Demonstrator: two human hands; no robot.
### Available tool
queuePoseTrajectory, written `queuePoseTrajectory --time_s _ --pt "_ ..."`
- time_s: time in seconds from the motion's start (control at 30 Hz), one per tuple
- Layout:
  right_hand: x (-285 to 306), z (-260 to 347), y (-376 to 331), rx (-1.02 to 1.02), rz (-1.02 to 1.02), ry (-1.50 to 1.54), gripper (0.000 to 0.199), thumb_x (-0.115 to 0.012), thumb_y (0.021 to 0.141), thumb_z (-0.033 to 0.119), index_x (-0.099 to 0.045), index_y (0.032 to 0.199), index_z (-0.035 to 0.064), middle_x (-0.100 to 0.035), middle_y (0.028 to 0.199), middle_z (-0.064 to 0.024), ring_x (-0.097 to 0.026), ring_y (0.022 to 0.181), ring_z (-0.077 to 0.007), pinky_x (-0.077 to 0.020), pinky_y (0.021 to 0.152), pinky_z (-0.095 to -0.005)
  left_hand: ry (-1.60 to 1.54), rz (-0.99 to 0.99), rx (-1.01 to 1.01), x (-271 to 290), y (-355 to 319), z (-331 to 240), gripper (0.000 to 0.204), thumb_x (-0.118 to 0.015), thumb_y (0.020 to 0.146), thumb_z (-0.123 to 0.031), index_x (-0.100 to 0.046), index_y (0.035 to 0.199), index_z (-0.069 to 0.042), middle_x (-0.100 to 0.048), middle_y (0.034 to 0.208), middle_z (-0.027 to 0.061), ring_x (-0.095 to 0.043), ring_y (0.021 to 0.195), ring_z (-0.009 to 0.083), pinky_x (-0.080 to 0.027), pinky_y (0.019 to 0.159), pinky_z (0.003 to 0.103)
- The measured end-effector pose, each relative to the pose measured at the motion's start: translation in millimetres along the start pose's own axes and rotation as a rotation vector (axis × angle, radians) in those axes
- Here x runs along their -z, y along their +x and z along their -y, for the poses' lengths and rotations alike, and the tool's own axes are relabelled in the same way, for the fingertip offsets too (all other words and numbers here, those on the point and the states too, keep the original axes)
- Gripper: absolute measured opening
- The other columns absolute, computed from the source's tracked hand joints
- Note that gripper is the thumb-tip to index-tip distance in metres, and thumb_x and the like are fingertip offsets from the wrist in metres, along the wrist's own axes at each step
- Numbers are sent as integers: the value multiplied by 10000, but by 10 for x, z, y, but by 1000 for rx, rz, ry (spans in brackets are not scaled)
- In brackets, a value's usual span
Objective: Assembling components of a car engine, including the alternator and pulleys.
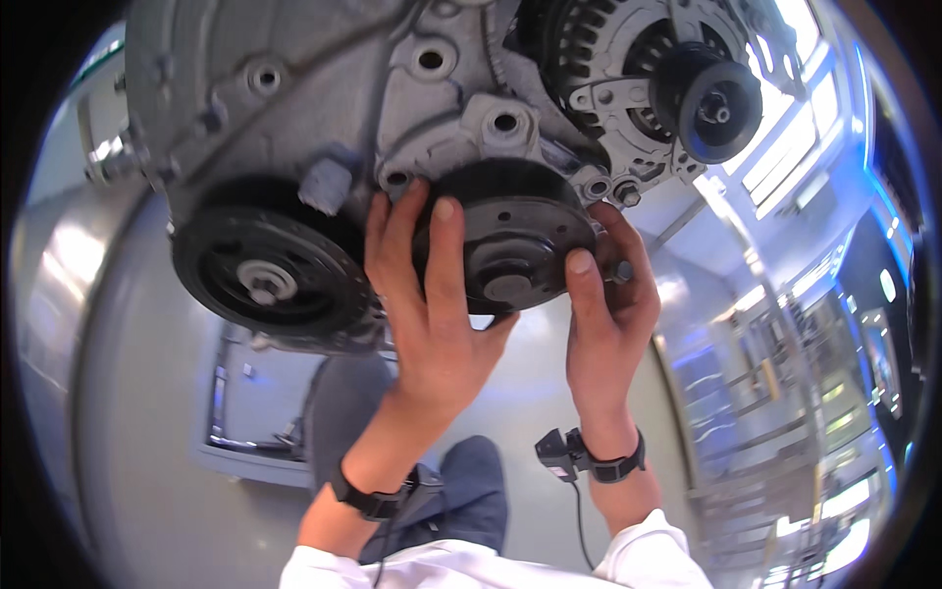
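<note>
Both hands grip a black, disc-shaped pulley (530,231) against the front of a grey metal engine (324,128). My left hand (432,339) holds its left side, two fingers laid over the rim and face, the thumb below. On the right side, my right hand (608,314) has its thumb on the front edge and its fingers curled around behind. The pulley's face is tilted downward, with a raised round hub and small holes. Whether it is seated on the engine is hidden behind it. A bolt head (620,271) shows beside the right fingers.
A larger black crankshaft pulley (265,270) with a centre bolt sits left of my left hand. An alternator (648,83) with its own pulley (721,111) is at the upper right. Below are a grey tray (260,471) and my legs. Straps with small devices circle both wrists.
</note>
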State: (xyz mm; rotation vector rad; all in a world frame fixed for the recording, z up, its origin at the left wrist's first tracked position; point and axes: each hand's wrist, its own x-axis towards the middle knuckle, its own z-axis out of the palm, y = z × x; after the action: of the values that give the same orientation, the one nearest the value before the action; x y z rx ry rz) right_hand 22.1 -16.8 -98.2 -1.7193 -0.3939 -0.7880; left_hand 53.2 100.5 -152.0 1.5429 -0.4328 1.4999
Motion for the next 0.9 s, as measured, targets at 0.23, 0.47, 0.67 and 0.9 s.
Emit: queuePoseTrajectory --time_s 0.23,0.47,0.67,0.9 --pt "318 153 -57 69 308 306 281 -546 946 233 -546 1020 -38 -439 844 -63 -434 787 -171 -402 785 -326 -51 -100 110 20 -178 60 1007 -860 486 35 -461 1402 -93 -423 1374 198 -414 1262 452 -386 1038 498" --pt "296 663 425 704 390 -408 164 -751 772 72 -687 897 -13 -591 814 -69 -497 676 -144 -388 603 -272 -42 -43 163 18 -41 -110 1086 -859 434 59 -437 1419 -116 -406 1392 165 -383 1303 442 -389 1065 492" --pt "109 642 708 787 321 -407 157 -758 744 -10 -681 881 -5 -692 851 -93 -656 688 -161 -486 612 -257 -18 -16 141 16 -59 -92 1133 -856 423 60 -400 1443 -130 -372 1407 159 -356 1324 437 -396 1079 485" --pt "-49 630 772 847 382 -523 168 -760 745 4 -654 876 2 -696 760 -87 -687 663 -174 -504 601 -265 20 2 146 12 -74 -86 1141 -866 426 52 -395 1445 -155 -365 1407 140 -344 1338 419 -398 1095 481"
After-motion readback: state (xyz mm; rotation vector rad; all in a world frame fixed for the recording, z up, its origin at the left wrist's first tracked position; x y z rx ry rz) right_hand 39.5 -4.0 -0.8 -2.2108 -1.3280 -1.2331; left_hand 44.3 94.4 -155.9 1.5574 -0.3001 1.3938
